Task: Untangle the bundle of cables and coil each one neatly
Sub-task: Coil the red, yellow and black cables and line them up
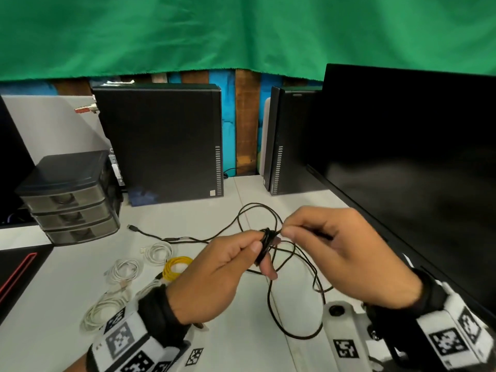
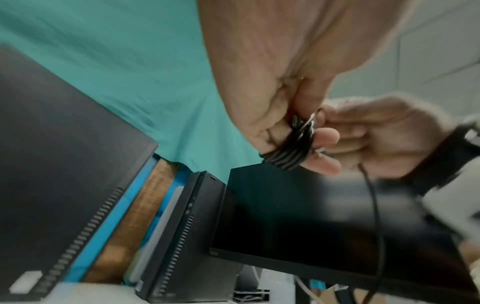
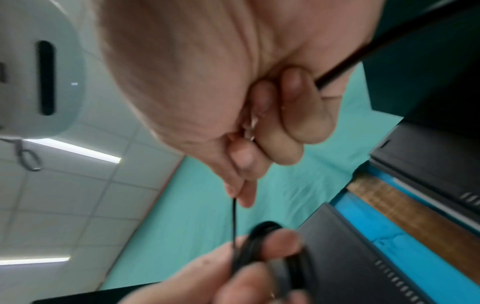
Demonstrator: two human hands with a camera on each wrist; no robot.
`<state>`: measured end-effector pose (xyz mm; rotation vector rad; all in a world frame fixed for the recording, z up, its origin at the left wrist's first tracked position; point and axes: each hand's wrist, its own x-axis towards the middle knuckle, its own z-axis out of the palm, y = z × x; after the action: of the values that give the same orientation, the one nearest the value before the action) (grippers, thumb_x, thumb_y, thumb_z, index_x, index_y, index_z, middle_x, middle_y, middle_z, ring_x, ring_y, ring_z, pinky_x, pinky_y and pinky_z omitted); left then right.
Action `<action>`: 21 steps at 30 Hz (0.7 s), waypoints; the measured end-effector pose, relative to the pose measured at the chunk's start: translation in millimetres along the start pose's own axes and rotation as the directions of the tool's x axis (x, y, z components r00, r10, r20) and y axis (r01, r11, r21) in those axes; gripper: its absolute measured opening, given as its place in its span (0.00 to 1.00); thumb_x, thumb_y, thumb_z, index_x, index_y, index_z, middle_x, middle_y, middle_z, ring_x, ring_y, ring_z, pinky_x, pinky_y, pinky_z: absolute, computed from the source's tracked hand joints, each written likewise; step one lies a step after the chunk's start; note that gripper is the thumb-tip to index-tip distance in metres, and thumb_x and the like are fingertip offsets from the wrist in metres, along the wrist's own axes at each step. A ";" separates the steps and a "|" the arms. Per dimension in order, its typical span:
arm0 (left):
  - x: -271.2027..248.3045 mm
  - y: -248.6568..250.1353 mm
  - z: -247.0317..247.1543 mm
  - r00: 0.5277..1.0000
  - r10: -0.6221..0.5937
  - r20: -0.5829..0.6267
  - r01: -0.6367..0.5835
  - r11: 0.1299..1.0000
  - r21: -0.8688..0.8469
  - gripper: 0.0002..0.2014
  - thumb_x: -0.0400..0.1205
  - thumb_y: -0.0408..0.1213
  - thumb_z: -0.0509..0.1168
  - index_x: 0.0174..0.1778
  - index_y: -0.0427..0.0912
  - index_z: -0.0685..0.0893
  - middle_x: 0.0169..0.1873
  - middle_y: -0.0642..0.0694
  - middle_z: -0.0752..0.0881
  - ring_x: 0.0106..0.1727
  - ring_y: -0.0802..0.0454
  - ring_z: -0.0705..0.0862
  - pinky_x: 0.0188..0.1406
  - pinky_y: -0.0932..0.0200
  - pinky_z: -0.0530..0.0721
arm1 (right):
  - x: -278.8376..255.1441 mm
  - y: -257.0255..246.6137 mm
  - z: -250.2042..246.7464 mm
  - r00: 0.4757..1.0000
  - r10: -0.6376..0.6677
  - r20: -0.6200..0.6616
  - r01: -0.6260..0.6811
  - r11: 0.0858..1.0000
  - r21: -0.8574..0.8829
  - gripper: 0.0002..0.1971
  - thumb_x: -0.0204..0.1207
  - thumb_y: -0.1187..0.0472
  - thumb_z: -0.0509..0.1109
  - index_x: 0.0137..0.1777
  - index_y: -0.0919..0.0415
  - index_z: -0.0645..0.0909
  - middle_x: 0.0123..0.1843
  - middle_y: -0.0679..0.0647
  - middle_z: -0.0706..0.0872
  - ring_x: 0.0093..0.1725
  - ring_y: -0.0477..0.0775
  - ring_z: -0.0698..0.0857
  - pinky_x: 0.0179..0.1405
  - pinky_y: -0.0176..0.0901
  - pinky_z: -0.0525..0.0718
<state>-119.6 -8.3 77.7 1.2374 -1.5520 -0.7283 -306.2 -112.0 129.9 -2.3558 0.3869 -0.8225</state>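
Left hand (image 1: 214, 275) fingers grip the black cable (image 1: 264, 247) coil above the tabletop (image 1: 228, 345); right hand (image 1: 346, 253) fingers pinch its strand beside the coil.

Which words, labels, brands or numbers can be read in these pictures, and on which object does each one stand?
No text can be read.
Small white sticker on the left computer tower: too small to read.
Square black-and-white marker patterns on the wrist bands: coded patterns, no letters.
Monitor: dark screen, any logo unreadable.
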 end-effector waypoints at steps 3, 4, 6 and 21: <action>-0.2 7.5 -2.5 0.996 -0.035 0.086 0.060 0.948 -0.312 0.18 0.88 0.39 0.53 0.61 0.33 0.85 0.34 0.50 0.86 0.45 0.45 0.90 0.62 0.55 0.82 | 9.5 23.2 2.0 0.987 0.023 -0.160 -0.007 0.995 0.102 0.05 0.79 0.59 0.73 0.44 0.53 0.90 0.36 0.53 0.89 0.36 0.57 0.86 0.38 0.50 0.85; 0.4 9.7 -4.4 0.995 -0.040 0.092 0.073 0.921 -0.384 0.20 0.87 0.39 0.54 0.63 0.31 0.85 0.33 0.50 0.85 0.43 0.43 0.89 0.60 0.52 0.83 | 12.1 33.7 5.6 0.986 0.041 -0.164 -0.020 0.992 0.126 0.06 0.79 0.58 0.72 0.45 0.52 0.91 0.37 0.50 0.90 0.36 0.53 0.86 0.39 0.45 0.84; 2.2 15.2 -8.4 0.999 -0.034 0.034 0.046 0.864 -0.501 0.21 0.86 0.40 0.55 0.64 0.31 0.86 0.33 0.47 0.83 0.43 0.42 0.89 0.62 0.48 0.84 | 14.4 50.3 15.0 0.988 0.115 -0.099 -0.096 0.979 0.178 0.08 0.80 0.55 0.70 0.48 0.52 0.92 0.34 0.43 0.87 0.33 0.43 0.81 0.38 0.38 0.79; 4.3 -22.3 -28.1 0.990 0.015 -0.138 0.032 0.944 0.327 0.20 0.89 0.51 0.50 0.41 0.51 0.84 0.41 0.55 0.91 0.56 0.54 0.88 0.64 0.48 0.82 | -0.2 -3.3 14.5 0.995 -0.040 0.096 0.040 0.999 -0.001 0.11 0.87 0.52 0.64 0.50 0.50 0.87 0.37 0.49 0.87 0.35 0.51 0.83 0.37 0.48 0.82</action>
<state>-85.4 -15.8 68.9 1.5061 -1.5945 -0.3854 -296.8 -102.8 122.8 -2.4024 0.3019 -0.7234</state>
